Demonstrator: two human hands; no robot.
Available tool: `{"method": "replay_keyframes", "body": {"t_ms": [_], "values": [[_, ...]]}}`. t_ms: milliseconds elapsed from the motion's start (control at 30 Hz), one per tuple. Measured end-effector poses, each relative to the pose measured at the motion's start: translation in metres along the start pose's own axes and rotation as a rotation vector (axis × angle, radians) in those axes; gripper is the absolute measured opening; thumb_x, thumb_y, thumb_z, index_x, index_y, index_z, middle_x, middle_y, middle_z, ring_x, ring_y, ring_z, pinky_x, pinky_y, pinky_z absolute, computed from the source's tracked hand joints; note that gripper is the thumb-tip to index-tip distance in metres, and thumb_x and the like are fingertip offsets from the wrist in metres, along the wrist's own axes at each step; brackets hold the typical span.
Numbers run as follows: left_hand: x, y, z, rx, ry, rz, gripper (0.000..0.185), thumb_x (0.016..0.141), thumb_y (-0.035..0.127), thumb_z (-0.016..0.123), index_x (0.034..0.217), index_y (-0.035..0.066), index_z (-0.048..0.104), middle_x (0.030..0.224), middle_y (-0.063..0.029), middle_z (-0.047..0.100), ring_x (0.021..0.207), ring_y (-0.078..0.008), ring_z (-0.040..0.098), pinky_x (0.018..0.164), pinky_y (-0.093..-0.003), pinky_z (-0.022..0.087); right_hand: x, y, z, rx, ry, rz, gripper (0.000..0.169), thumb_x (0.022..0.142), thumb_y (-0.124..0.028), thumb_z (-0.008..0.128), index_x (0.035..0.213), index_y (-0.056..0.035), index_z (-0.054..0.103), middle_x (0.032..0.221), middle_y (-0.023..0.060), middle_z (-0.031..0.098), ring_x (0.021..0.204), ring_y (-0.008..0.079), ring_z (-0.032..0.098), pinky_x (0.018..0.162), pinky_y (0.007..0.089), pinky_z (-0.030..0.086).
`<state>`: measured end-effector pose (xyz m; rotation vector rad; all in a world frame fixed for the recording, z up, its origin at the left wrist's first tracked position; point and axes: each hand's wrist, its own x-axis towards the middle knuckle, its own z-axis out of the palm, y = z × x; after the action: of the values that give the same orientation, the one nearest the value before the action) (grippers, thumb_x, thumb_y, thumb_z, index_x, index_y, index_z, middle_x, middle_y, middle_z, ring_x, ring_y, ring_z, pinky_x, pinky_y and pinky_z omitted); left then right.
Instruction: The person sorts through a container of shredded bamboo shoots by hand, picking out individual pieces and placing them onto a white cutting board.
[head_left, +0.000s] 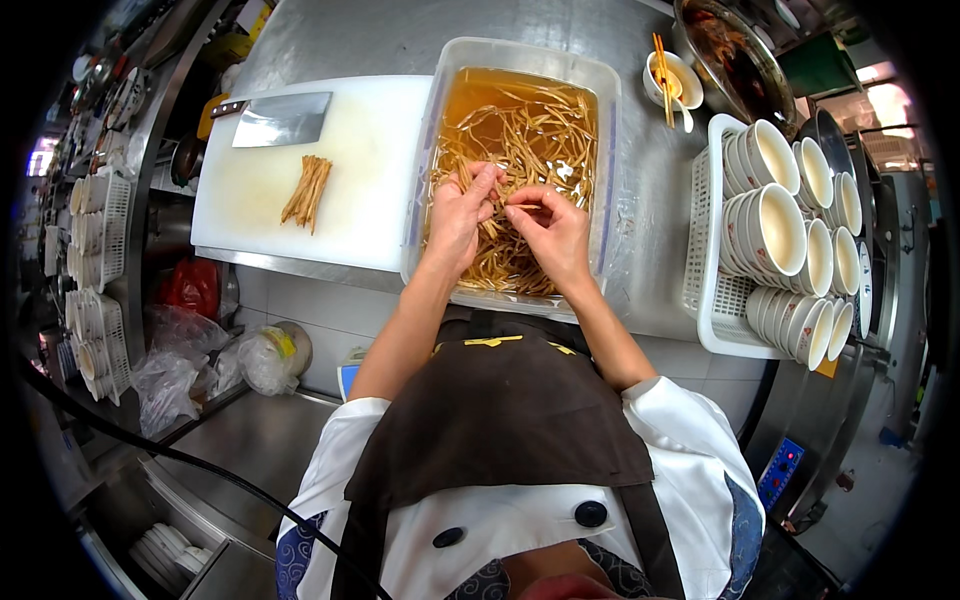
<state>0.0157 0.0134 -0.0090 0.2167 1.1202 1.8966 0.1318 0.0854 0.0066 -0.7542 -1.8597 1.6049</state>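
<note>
A clear plastic tub (613, 150) holds brownish liquid and many thin tan strips (547, 139) that look like a soaked dried vegetable. Over the tub, my left hand (461, 217) is closed on a small bunch of these strips. Close to its right, my right hand (551, 232) pinches at a strip with thumb and fingertips. On the white cutting board (375, 172) to the left lies a neat bundle of strips (306, 193). Behind that bundle rests a cleaver (281, 120) with a dark riveted handle.
A white plastic basket (705, 300) of stacked bowls (780, 229) stands at the right. Beyond it are a small bowl (690, 86) with chopsticks and a spoon, and a large metal basin (679, 22). Plastic bags (176, 360) lie lower left.
</note>
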Motion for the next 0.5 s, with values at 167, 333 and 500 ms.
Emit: {"method": "replay_keyframes", "body": {"t_ms": [167,333,500], "values": [[-0.003,0.005,0.01,-0.042,0.031,0.035,0.009,0.09,0.014,0.053,0.087,0.006,0.053,0.081,-0.0048,0.058,0.065,-0.0068,0.049,0.047,-0.0167,0.033,-0.003,-0.003,0.0,-0.065,0.009,-0.099,0.012,0.077,-0.002,0.066,0.089,0.0013,0.063,0.08,0.0066,0.064,0.07,0.0112,0.062,0.062,0.0227,0.051],[-0.004,0.011,0.004,-0.071,-0.142,-0.031,0.011,0.089,0.014,0.044,0.082,0.007,0.048,0.074,-0.0062,0.053,0.062,-0.0096,0.048,0.047,-0.0178,0.033,0.004,-0.002,-0.008,0.0,0.174,-0.061,0.016,0.085,-0.013,0.06,0.093,0.0004,0.063,0.081,0.0042,0.063,0.066,0.0089,0.057,0.056,0.0213,0.044],[-0.007,0.011,0.007,-0.13,-0.165,-0.112,0.017,0.09,0.02,0.039,0.078,0.008,0.044,0.069,-0.0059,0.048,0.058,-0.0111,0.044,0.045,-0.0195,0.031,0.032,0.014,-0.018,0.172,-0.077,0.173,0.023,0.089,-0.009,0.052,0.109,0.0004,0.059,0.094,0.006,0.063,0.087,0.0106,0.056,0.075,0.0224,0.044]]}}
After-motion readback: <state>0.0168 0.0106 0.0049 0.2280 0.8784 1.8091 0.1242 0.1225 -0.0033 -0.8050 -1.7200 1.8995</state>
